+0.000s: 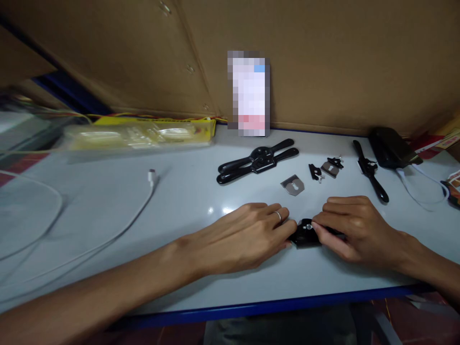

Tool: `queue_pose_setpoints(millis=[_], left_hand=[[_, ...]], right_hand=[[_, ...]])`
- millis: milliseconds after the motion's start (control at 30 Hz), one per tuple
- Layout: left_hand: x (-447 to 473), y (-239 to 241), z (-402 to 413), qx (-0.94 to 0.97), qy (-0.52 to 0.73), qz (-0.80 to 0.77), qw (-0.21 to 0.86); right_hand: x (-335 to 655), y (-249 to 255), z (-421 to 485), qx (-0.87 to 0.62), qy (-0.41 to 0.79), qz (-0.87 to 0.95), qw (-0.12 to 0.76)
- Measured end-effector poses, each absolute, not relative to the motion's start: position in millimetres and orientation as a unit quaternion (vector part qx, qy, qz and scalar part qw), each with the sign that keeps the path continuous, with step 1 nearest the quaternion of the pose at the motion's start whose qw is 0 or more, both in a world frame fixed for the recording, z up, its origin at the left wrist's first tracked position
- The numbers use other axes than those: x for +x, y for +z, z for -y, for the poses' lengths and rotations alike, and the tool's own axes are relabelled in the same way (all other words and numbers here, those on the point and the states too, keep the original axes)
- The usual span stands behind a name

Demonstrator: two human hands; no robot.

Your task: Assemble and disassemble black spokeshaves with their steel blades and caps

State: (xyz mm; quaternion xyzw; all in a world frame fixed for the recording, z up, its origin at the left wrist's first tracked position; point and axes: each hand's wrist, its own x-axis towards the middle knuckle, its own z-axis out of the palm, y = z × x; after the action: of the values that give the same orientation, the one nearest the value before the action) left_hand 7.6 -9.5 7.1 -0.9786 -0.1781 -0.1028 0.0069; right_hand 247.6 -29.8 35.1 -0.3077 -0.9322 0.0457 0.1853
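Near the table's front edge lies a black spokeshave (305, 235), its middle showing between my hands. My left hand (257, 235), with a ring on one finger, is closed over its left end and hides that handle. The fingers of my right hand (354, 230) close on its right side, thumb and fingertip beside a small silver screw (308, 226). A loose steel blade (293, 185) lies just beyond. Farther right are a black cap piece with a screw (316, 172), a second blade (329, 169) and another cap piece (335, 162).
Two more black spokeshaves (258, 160) lie together at the back, and another spokeshave (370, 170) sits at the right. A pixelated phone (249, 96) leans against the cardboard wall (323, 62). White cable (140, 211), plastic-wrapped packet (140, 135) at left; black case (393, 147) at right.
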Motion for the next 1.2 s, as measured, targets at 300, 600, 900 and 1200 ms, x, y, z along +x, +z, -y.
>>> queue_pose_setpoints(millis=[300, 600, 900, 1200], left_hand=[[6.1, 5.3, 10.2, -0.979, -0.109, 0.174, 0.004], [5.8, 4.3, 10.5, -0.979, -0.104, 0.175, 0.003], [6.2, 5.2, 9.3, -0.979, -0.107, 0.173, 0.008], [6.2, 4.0, 9.9, -0.979, -0.109, 0.173, 0.011]], right_hand=[[247.7, 32.3, 30.5, -0.290, 0.051, 0.937, 0.186], [247.2, 34.8, 29.4, -0.268, 0.081, 0.942, 0.187], [248.9, 32.1, 28.3, -0.288, 0.077, 0.935, 0.195], [249.3, 31.0, 29.4, -0.285, 0.041, 0.938, 0.192]])
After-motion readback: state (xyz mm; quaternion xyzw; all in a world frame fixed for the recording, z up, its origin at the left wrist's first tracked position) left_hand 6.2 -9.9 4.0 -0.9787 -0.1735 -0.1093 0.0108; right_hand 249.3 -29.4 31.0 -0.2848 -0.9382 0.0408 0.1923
